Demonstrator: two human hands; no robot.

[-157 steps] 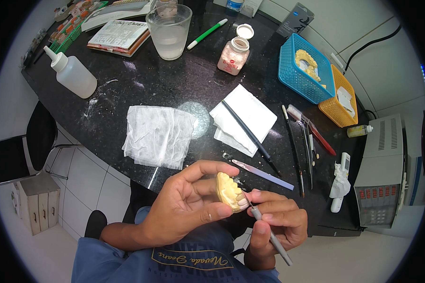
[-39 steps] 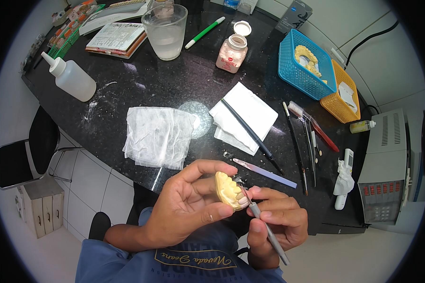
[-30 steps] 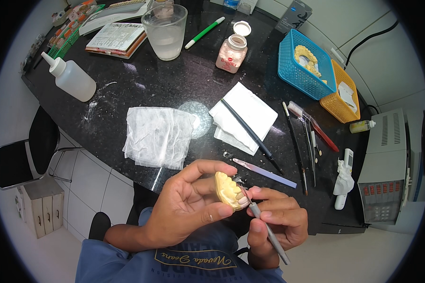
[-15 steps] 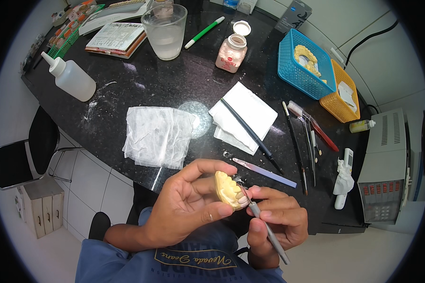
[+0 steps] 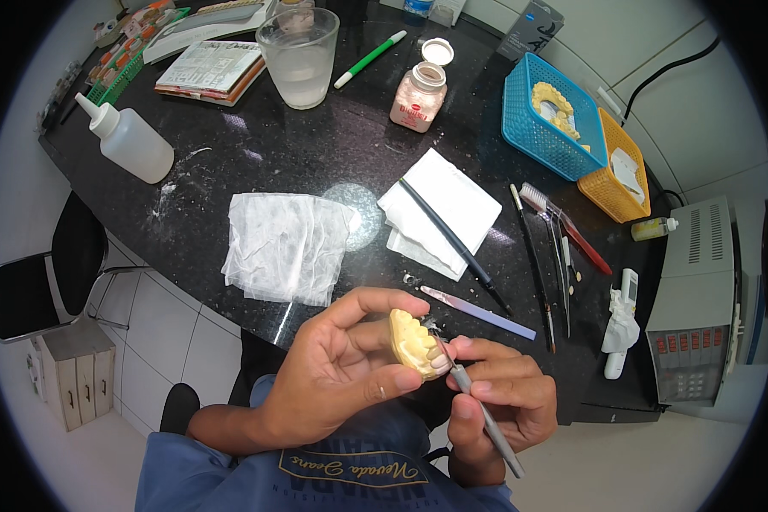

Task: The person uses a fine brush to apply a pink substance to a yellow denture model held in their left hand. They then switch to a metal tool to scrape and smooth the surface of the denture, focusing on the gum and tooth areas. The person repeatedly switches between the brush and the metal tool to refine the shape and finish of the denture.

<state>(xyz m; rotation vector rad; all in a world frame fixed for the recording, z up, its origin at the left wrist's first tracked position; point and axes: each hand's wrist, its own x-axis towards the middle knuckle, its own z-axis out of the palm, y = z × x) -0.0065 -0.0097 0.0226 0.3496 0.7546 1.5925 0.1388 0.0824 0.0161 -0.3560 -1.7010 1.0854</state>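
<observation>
My left hand (image 5: 337, 371) grips a yellow dental cast (image 5: 411, 346) between thumb and fingers, just above the counter's near edge. On the cast's right side sit a few whitish-pink teeth (image 5: 440, 362). A grey-handled carving tool (image 5: 491, 422) is pinched in my right hand (image 5: 508, 397), its thin tip against or very close to those teeth. My right fingertips come close to the cast; whether they touch it I cannot tell. A lilac nail file or spatula-like stick (image 5: 478, 312) lies on the counter just beyond my hands.
Beyond my hands lie white tissues (image 5: 286, 247), a folded paper stack (image 5: 444, 205) and a dark pen-like tool (image 5: 456, 247). Brushes and a red-handled toothbrush (image 5: 584, 243) lie right. Farther stand a glass of cloudy water (image 5: 299, 68), an open powder jar (image 5: 418, 98), a squeeze bottle (image 5: 136, 145) and a blue basket (image 5: 520, 128).
</observation>
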